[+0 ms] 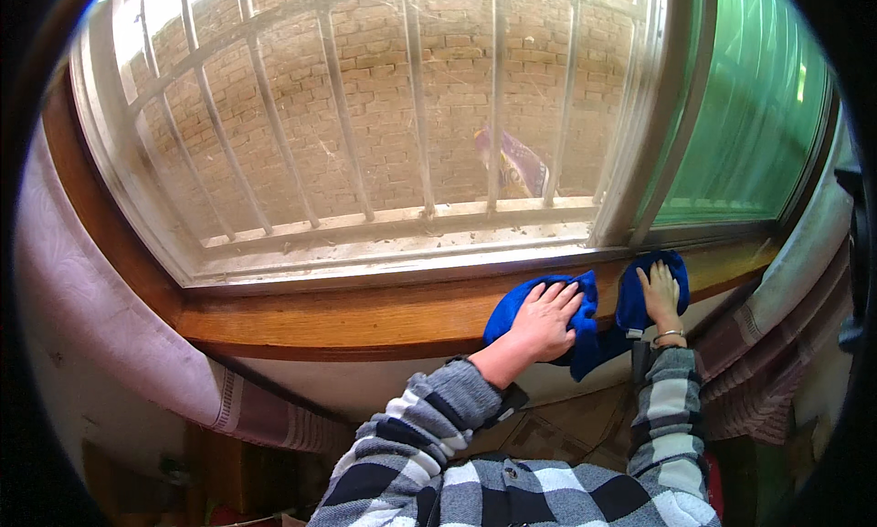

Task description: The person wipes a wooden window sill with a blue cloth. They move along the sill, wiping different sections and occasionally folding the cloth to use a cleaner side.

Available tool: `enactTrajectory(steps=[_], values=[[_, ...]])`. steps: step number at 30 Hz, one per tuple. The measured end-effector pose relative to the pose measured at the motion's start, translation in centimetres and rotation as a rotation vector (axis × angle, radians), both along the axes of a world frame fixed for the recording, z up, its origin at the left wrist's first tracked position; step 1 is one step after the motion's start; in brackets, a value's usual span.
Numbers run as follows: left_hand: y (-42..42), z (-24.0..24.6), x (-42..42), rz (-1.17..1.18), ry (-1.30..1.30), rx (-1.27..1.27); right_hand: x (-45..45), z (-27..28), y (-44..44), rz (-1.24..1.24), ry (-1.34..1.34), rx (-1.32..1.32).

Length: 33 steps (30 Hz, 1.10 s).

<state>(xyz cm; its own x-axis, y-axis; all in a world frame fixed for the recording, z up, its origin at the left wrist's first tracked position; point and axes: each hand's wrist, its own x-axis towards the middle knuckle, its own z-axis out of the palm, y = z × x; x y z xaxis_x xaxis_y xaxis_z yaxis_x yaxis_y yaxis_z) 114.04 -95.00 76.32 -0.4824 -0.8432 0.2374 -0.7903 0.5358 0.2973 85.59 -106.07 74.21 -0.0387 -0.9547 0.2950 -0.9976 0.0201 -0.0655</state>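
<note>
Blue cloth (503, 314) lies in two bunched parts on the wooden windowsill (329, 321), and a dark blue stretch of it hangs between them over the sill's front edge. My left hand (546, 321) rests palm down on the nearer part, fingers slightly spread. Farther right, my right hand (660, 291) presses flat on the other part (630, 297), which has a small white tag at its lower edge. A bracelet circles my right wrist. The fabric under both palms is hidden.
Behind the sill stands a sliding window with a pale frame (411, 256), a green-tinted pane (747, 130) and metal bars (418, 116) outside. Pinkish curtains hang at the left (103, 287) and right (760, 362). Tiled floor (555, 424) shows below.
</note>
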Motion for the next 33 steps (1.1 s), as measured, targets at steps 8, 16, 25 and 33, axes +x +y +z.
enactTrajectory(steps=[8,16,25,33], values=[[7.6,-1.0,19.1,0.354,-0.019,-0.030,15.5,-0.5,7.7,0.225,0.009,-0.063],[18.7,-4.1,43.0,1.000,-0.196,0.016,36.9,0.7,16.1,0.939,-0.016,0.057],[17.8,-4.4,55.8,1.606,-0.041,0.286,54.9,1.3,18.1,1.442,0.085,0.209],[14.7,-3.8,46.2,1.552,-0.153,0.280,53.8,0.2,17.6,1.508,0.018,0.123]])
